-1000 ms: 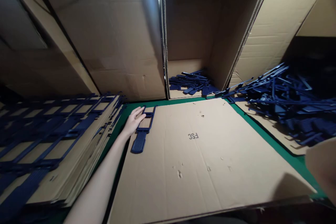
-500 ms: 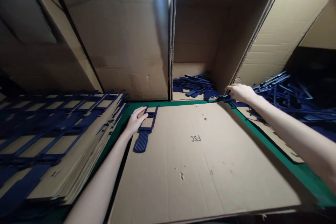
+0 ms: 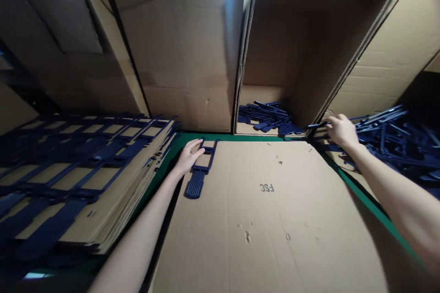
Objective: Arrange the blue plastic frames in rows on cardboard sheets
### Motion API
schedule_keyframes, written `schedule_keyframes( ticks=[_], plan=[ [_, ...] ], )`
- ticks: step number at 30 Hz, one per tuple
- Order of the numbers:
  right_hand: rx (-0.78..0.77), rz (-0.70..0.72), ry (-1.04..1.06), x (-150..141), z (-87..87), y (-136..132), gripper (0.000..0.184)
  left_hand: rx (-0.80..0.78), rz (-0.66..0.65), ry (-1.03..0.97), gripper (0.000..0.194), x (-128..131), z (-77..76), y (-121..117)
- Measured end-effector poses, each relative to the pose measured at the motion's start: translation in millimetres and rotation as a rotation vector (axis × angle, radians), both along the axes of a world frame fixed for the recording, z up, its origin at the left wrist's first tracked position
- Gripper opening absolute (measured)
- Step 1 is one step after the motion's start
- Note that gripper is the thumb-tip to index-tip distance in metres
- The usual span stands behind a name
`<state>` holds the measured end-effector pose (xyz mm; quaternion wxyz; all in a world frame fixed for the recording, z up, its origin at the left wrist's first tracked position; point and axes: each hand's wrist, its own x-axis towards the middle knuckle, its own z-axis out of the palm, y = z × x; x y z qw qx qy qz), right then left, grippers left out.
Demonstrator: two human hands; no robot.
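Observation:
A flat dark blue plastic frame with a ribbed paddle end (image 3: 195, 185) lies at the top left corner of a cardboard sheet (image 3: 292, 210). My left hand (image 3: 189, 157) grips its left bar, thumb on the inner side and fingers along the outside. Beyond the sheet's far right corner, my right hand (image 3: 342, 132) is closed, fingers pinched on a thin dark blue plastic piece (image 3: 316, 125) that sticks out to the left. Most of that piece is hidden by the fingers. Beside this hand lies a heap of similar blue plastic pieces (image 3: 388, 132).
At left stands a stack of cardboard sheets (image 3: 117, 219) with blue frames laid in rows on top. An open cardboard box (image 3: 239, 78) behind the sheet holds more blue pieces (image 3: 266, 116). Closed cartons (image 3: 182, 55) line the back. Green table surface (image 3: 220, 137) shows around the sheet.
The view has shifted, so most things sit further right. My right hand now shows a thin blue piece between its fingers, near the heap. My left hand stays on the frame.

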<state>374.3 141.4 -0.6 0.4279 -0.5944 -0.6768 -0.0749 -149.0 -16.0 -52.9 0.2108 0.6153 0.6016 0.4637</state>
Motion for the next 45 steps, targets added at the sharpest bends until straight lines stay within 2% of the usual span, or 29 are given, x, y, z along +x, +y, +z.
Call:
schedule_keyframes(
  ticks=[4, 7, 9, 12, 15, 18, 22, 24, 28, 30, 33, 37, 40, 45],
  plan=[
    [0.254, -0.107, 0.086, -10, 23.4, -6, 0.026, 0.011, -0.003, -0.004, 0.047, 2, -0.7, -1],
    [0.432, -0.057, 0.141, -48, 30.9, -28, 0.024, 0.026, -0.003, -0.005, 0.048, 4, 0.5, -2],
    [0.453, 0.101, 0.164, -86, 27.1, -53, 0.021, 0.034, -0.005, -0.002, 0.048, 5, 2.3, -3],
    [0.449, 0.491, 0.147, -148, 17.1, -99, 0.011, 0.046, -0.025, 0.01, 0.046, 6, 5.5, -5],
    [0.513, 0.811, -0.152, -195, 12.9, -140, 0.012, 0.059, -0.042, 0.024, 0.043, 6, 7.3, -6],
    [0.553, 1.073, -0.444, -220, 9.7, -170, 0.025, 0.064, -0.041, 0.035, 0.038, 6, 6.7, -5],
    [0.553, 1.284, -0.553, -233, -5.9, -190, 0.023, 0.056, -0.033, 0.038, 0.034, 6, 5.2, -4],
    [0.493, 1.36, -0.584, -236, -14.5, -193, 0.022, 0.05, -0.032, 0.039, 0.034, 6, 5.5, -4],
    [0.218, 1.366, -0.523, -238, -21.7, -191, 0.022, 0.044, -0.04, 0.047, 0.033, 7, 7.5, -4],
    [0.137, 1.375, -0.485, -238, -21.3, -190, 0.021, 0.046, -0.046, 0.051, 0.033, 7, 8.2, -4],
    [0.099, 1.39, -0.461, -237, -19.8, -190, 0.025, 0.047, -0.046, 0.056, 0.033, 7, 8.7, -4],
    [0.038, 1.326, -0.397, -236, -18.8, -191, 0.028, 0.04, -0.038, 0.067, 0.032, 8, 9.6, -4],
    [-0.022, 1.323, -0.371, -236, -19.0, -190, 0.026, 0.036, -0.041, 0.071, 0.032, 8, 10.5, -6],
    [0.022, 1.29, -0.403, -238, -18.8, -190, 0.022, 0.039, -0.048, 0.064, 0.033, 8, 9.5, -5]
  ],
)
